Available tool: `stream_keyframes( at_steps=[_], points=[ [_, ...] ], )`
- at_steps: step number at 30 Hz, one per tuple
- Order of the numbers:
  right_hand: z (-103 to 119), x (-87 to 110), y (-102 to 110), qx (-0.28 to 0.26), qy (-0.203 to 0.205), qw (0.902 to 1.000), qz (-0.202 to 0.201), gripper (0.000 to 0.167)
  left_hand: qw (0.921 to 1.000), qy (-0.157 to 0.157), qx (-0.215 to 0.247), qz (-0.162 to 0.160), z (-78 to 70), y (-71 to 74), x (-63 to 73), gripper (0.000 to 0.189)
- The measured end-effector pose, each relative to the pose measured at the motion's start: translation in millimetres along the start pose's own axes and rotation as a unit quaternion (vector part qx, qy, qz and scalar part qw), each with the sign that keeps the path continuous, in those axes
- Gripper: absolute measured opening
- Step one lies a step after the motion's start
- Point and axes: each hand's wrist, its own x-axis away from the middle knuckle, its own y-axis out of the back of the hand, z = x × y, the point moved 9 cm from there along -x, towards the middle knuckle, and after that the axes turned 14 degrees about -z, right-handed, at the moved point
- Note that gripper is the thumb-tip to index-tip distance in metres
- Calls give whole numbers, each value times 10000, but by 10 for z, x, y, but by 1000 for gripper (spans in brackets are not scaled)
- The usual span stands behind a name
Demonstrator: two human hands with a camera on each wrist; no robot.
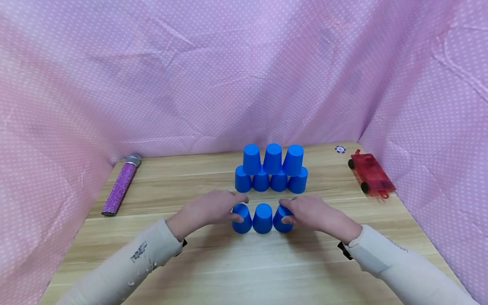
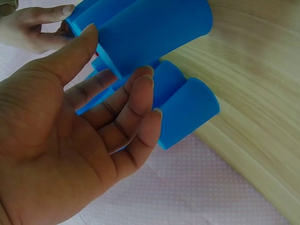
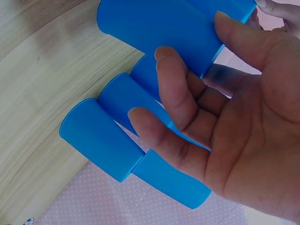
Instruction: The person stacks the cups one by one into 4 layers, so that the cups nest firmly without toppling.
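Three upside-down blue cups stand in a row on the table, in front of a two-tier stack. My left hand (image 1: 215, 207) pinches the left cup (image 1: 242, 225) of the row, thumb in front and fingers behind. At the other end, the right hand (image 1: 312, 212) holds the right cup (image 1: 282, 224) the same way. Between them stands the middle cup (image 1: 262, 220), touched by neither hand. In the left wrist view, the thumb (image 2: 82, 49) lies against the cup's edge. The right wrist view has the thumb (image 3: 239, 35) on its cup, with the lower fingers loosely bent.
Behind the row, several blue cups (image 1: 261, 182) form a lower tier, with three upside-down cups (image 1: 272, 159) on top. A purple glitter microphone (image 1: 121, 186) lies at left. On the right are a red toy car (image 1: 371, 173) and a poker chip (image 1: 340, 149). Pink dotted cloth (image 1: 244, 84) surrounds the table.
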Motion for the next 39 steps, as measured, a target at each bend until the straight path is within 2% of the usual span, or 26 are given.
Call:
stream_keyframes(
  at_steps=[6,18,25,30,35,39],
  points=[
    [3,0,-1,13,46,10000,-49,51,9993,-336,101,-142,-23,-31,5,43],
    [3,-10,-6,0,113,9999,-105,47,9988,-418,153,-227,-38,-97,11,27],
    [27,-10,20,79,221,9996,-159,42,9993,-328,172,-69,-56,-91,-23,26],
    [37,-19,21,113,259,9995,-157,40,9996,-258,-1,75,-55,-103,-45,28],
    [-15,-28,47,29,149,9999,-52,48,9996,-150,-118,231,-55,-112,-61,30],
    [-63,-6,178,-90,-27,9999,39,56,9992,-156,-189,304,-64,-117,-69,30]
  ],
)
